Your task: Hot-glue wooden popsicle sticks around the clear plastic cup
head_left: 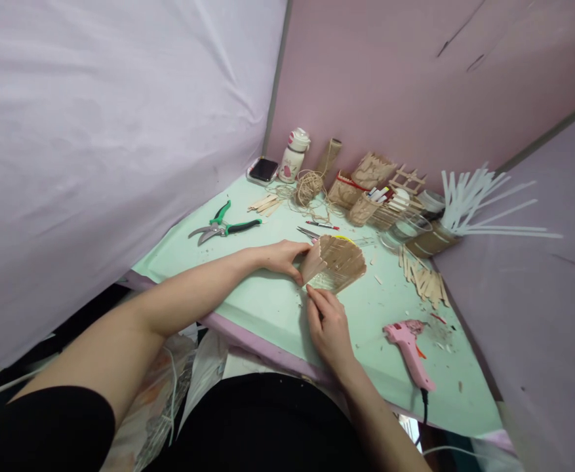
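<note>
A small fan-shaped piece built of wooden craft sticks (335, 262) lies on the pale green table (267, 301). My left hand (283, 255) grips its left edge, fingers curled round the sticks. My right hand (327, 322) pinches the piece's near lower corner with closed fingertips. Both forearms reach in from the bottom left and bottom centre.
A pink glue gun (408, 345) lies right of my right hand. Green-handled cutters (222, 226), scissors (309, 233), a red pen (322, 225), twine (307, 188), a phone (263, 170), a bottle (294, 155), loose sticks (427, 280), stick-built pieces (372, 172) and a jar of white rods (464, 210) sit along the back.
</note>
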A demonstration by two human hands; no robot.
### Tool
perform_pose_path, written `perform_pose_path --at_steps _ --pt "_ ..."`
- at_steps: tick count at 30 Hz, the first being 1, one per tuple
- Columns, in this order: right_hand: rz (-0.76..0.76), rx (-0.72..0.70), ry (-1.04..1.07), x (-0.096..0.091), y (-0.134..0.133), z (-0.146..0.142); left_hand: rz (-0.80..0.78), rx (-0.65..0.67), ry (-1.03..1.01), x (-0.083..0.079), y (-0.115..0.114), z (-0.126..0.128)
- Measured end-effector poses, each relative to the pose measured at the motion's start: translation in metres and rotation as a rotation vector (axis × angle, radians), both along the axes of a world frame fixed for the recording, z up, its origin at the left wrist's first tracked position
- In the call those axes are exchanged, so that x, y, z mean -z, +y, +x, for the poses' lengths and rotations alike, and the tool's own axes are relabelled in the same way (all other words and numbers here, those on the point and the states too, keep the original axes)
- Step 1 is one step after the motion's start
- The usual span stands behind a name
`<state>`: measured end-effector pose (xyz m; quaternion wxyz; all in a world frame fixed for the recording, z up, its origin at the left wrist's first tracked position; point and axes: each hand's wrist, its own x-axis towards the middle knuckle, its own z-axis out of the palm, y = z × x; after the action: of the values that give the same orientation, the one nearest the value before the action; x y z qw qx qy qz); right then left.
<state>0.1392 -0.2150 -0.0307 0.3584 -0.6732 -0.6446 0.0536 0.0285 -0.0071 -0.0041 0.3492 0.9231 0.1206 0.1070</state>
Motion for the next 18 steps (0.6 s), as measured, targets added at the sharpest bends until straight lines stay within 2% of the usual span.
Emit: perform_pose_path --at_steps 5,9,18 --pt "-0.141 -0.004 0.074 0.001 -0.009 -0.002 0.002 0.006 0.001 0.002 0.001 0.000" --pt "-0.162 -0.015 0.128 0.002 -0.012 -0.004 -0.031 0.032 -0.005 0.000 0.002 -0.001" --pt "-0.177 0.002 0.100 0.001 -0.011 -0.008 -0.074 0.055 -0.015 -0.003 0.003 -0.001"
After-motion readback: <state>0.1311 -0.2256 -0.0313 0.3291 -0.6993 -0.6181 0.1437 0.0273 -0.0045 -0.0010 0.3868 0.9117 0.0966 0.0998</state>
